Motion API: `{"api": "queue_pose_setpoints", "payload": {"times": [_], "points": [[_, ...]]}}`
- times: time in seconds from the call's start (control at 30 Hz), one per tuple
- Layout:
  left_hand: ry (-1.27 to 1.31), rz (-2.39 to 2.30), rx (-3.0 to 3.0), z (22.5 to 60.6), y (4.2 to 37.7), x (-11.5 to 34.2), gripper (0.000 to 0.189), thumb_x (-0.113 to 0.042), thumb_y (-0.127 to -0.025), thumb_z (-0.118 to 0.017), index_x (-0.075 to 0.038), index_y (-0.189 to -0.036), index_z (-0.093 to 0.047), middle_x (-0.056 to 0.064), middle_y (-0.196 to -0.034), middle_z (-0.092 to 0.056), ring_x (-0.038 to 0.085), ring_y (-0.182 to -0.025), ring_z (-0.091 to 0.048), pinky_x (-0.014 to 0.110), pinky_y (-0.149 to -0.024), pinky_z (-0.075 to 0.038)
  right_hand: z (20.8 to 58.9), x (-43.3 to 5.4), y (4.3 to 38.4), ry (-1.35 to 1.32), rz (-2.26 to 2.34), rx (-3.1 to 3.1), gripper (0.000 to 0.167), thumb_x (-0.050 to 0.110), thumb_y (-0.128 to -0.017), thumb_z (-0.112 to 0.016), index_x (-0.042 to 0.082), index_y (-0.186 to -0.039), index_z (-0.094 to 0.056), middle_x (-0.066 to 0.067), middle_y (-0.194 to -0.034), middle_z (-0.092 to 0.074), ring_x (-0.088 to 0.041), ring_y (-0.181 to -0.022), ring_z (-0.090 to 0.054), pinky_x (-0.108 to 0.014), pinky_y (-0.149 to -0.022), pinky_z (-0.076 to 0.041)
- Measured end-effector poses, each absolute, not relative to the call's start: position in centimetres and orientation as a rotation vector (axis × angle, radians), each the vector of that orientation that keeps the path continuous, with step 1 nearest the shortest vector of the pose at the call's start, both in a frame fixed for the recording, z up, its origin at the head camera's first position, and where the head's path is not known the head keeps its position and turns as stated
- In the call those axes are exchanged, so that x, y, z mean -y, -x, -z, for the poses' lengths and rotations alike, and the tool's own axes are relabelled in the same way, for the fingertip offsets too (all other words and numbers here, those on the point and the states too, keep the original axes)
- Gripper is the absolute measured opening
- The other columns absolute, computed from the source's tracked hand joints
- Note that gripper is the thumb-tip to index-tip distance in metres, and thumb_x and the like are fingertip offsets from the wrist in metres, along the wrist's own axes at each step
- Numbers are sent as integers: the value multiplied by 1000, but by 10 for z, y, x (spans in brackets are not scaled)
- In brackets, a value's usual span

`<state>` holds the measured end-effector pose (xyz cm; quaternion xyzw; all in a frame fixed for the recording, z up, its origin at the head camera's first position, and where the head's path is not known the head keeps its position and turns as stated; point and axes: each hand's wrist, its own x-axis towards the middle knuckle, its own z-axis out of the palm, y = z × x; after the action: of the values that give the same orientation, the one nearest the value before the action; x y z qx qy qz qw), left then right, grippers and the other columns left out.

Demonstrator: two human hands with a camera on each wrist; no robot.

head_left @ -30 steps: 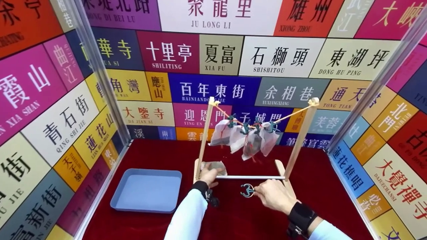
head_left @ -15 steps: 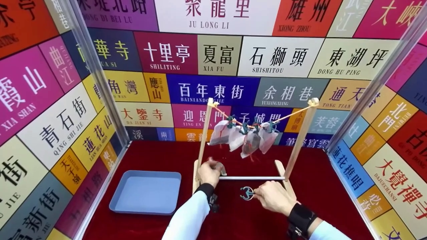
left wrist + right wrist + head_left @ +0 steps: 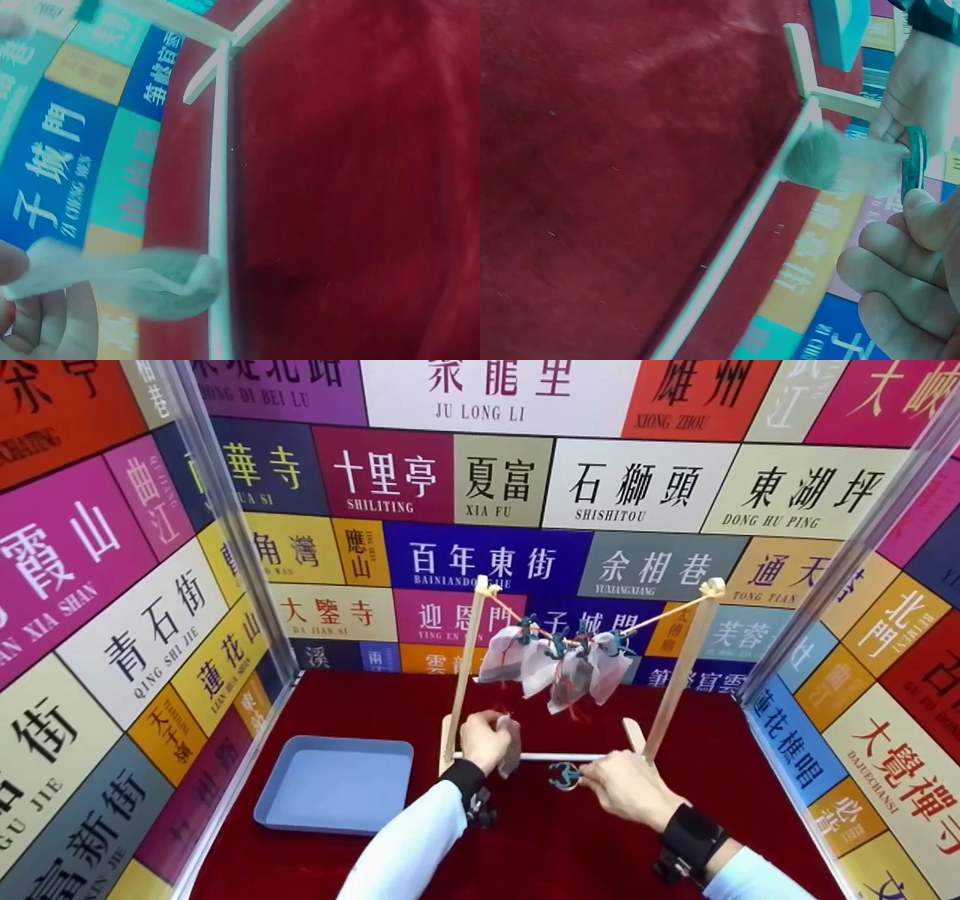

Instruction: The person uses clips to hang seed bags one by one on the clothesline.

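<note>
My left hand (image 3: 484,741) pinches a small white tea bag (image 3: 510,746) by its upper end. The bag dangles beside the stand's low white bar; its lower part looks dark and filled in the left wrist view. My right hand (image 3: 630,789) holds a green clip (image 3: 564,775) with a ring between thumb and fingers, a short way right of the bag. In the right wrist view the clip (image 3: 913,161) appears close to the bag's top; I cannot tell if they touch. Above, several white tea bags (image 3: 570,679) hang by green clips from an orange cord (image 3: 667,615).
The cord is strung between two wooden posts (image 3: 679,671) of a stand on dark red cloth (image 3: 540,855). A blue tray (image 3: 334,787) lies left of the stand. Walls with colourful lettered panels (image 3: 630,484) enclose the back and sides.
My left hand has lifted the tea bag off the cloth by the left post and brought it rightward. My right hand, still holding the clip, has risen slightly.
</note>
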<state>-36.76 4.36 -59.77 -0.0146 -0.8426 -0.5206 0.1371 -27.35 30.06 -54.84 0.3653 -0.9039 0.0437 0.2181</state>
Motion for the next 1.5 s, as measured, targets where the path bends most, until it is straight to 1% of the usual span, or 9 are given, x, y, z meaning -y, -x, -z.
{"api": "queue_pose_setpoints", "payload": {"times": [0.1, 0.2, 0.33, 0.47, 0.67, 0.97, 1.07, 1.23, 1.5], "points": [[251, 1426, 2474, 588, 362, -34, 11, -12, -98, -79, -8, -96, -89, 9, -92, -87, 29, -85, -82, 39, -76, -65, 533, -298, 277, -1014, -99, 2482, 31, 18, -93, -88, 19, -75, -63, 7, -63, -68, -15, -62, -72, -56, -80, -59], [442, 1216, 2541, 571, 355, -23, 13, -20, -101, -79, -14, -99, -90, 4, -92, -87, 24, -84, -82, 35, -74, -64, 511, -294, 281, -1006, -80, 2454, 28, 17, -94, -86, 18, -78, -63, 6, -64, -65, -15, -59, -68, -51, -75, -57], [637, 970, 2536, 541, 347, -7, 14, -28, -103, -78, -22, -102, -91, -2, -92, -85, 21, -85, -82, 40, -75, -66, 474, -286, 289, -975, -119, 2401, 30, 12, -95, -83, 16, -78, -59, 4, -63, -59, -16, -53, -59, -33, -47, -47], [746, 923, 2447, 507, 343, 5, 15, -26, -103, -78, -19, -99, -90, 1, -91, -83, 23, -84, -80, 43, -75, -66, 438, -278, 298, -934, -153, 2298, 30, 6, -95, -82, 14, -77, -60, 2, -62, -61, -17, -50, -57, -33, -44, -48], [672, 932, 2518, 448, 336, 31, 17, -29, -100, -78, -17, -98, -91, 2, -93, -87, 22, -78, -79, 41, -69, -63, 388, -251, 305, -791, -173, 2216, 26, 10, -100, -78, 9, -78, -64, -5, -60, -60, -23, -49, -57, -41, -45, -53], [616, 758, 2899, 381, 329, 66, 15, -29, -96, -81, -19, -89, -89, 1, -94, -86, 23, -83, -75, 44, -77, -62, 327, -198, 332, -523, -175, 2443, 38, 14, -105, -70, 7, -70, -60, -14, -62, -64, -40, -55, -66, -58, -50, -57], [594, 748, 2926, 371, 327, 72, 18, -29, -97, -81, -19, -84, -88, 0, -89, -85, 22, -78, -72, 40, -71, -58, 322, -185, 345, -507, -78, 2566, 27, 10, -100, -69, 6, -73, -69, -17, -71, -73, -43, -64, -72, -62, -60, -63], [579, 906, 2764, 361, 329, 71, 14, -26, -100, -80, -17, -96, -90, 3, -95, -88, 23, -80, -78, 40, -74, -64, 328, -177, 356, -539, 76, 2702, 11, 2, -87, -69, 3, -83, -80, -23, -86, -80, -48, -79, -78, -64, -69, -66], [538, 833, 2394, 361, 345, 42, 15, -22, -102, -81, -12, -107, -90, 12, -99, -85, 31, -85, -80, 46, -78, -66, 328, -188, 355, -682, 202, 2746, 8, 2, -89, -73, 3, -86, -80, -22, -90, -80, -47, -82, -78, -63, -73, -66]]}}
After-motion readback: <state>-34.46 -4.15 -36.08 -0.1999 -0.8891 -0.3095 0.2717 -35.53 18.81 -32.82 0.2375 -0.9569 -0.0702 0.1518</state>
